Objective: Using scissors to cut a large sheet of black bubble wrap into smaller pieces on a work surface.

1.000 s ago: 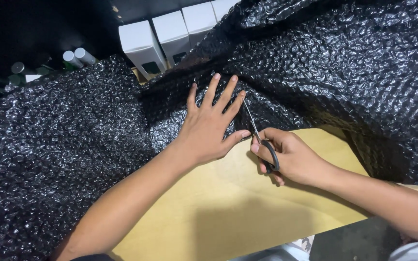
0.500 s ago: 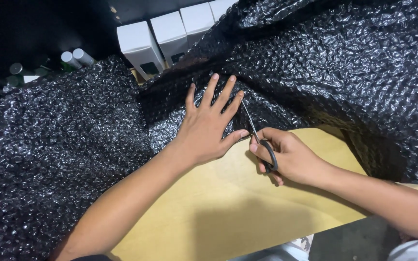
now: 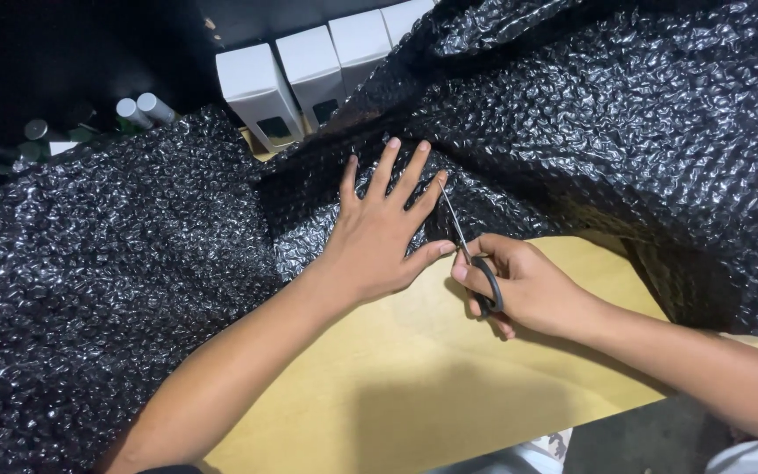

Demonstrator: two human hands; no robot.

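A big sheet of black bubble wrap (image 3: 116,263) covers most of a light wooden table (image 3: 414,386). My left hand (image 3: 383,237) lies flat on the wrap with its fingers spread, pressing it down. My right hand (image 3: 519,285) grips black-handled scissors (image 3: 471,259). Their thin blades point away from me into the wrap, right beside my left fingers. The blade tips are partly lost in the dark wrap.
Three white boxes (image 3: 261,88) stand in a row at the far edge behind the wrap. Several grey-capped bottles (image 3: 138,110) lie at the far left. More bubble wrap (image 3: 642,132) is heaped up on the right. The table's near edge runs along the bottom right.
Both hands stay almost where they were. The scissors' blades have shifted only slightly along the wrap.
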